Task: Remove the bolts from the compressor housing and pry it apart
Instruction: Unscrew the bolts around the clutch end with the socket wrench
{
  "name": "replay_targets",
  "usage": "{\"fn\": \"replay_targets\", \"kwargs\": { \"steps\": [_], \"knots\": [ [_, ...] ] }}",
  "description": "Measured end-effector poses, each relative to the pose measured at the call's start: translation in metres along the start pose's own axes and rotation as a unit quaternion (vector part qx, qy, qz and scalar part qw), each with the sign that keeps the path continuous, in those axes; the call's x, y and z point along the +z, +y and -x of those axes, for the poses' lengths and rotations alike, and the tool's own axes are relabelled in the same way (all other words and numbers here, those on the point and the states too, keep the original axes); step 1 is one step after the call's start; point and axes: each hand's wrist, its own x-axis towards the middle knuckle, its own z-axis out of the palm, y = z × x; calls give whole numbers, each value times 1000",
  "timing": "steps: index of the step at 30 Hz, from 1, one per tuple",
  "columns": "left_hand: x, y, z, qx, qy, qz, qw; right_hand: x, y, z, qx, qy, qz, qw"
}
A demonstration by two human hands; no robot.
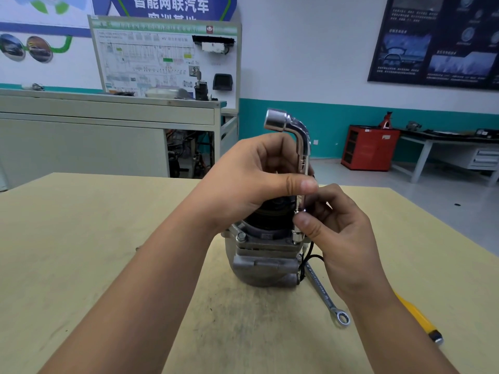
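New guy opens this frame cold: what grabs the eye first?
The chrome L-shaped socket wrench stands upright at centre, gripped by the left hand and pinched lower by the right hand, its bottom socket at the flange of the compressor on the table. A ring spanner lies flat right of the compressor, a yellow-handled tool beyond it.
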Motion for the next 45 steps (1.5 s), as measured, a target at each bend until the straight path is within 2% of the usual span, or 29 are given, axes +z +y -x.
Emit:
{"fn": "replay_targets", "kwargs": {
  "steps": [4,11,19,27,39,45],
  "knots": [
    [0,0,0,-3,-6,6,1000,-2,1,0,-3,0,6,1000],
    [-2,-4,0,-13,-64,56,996,-2,1,1,12,0,2,1000],
    [-1,-3,0,-2,-20,21,1000,-1,0,1,-3,-5,-6,1000],
    [-2,-3,-1,-6,-21,3,1000,-1,2,0,-10,-2,5,1000],
    [-1,-2,1,-12,-62,79,995,-2,5,-1,0,3,19,1000],
    [-2,-2,1,-14,-39,67,997,-2,4,-1,-3,2,15,1000]
  ]
}}
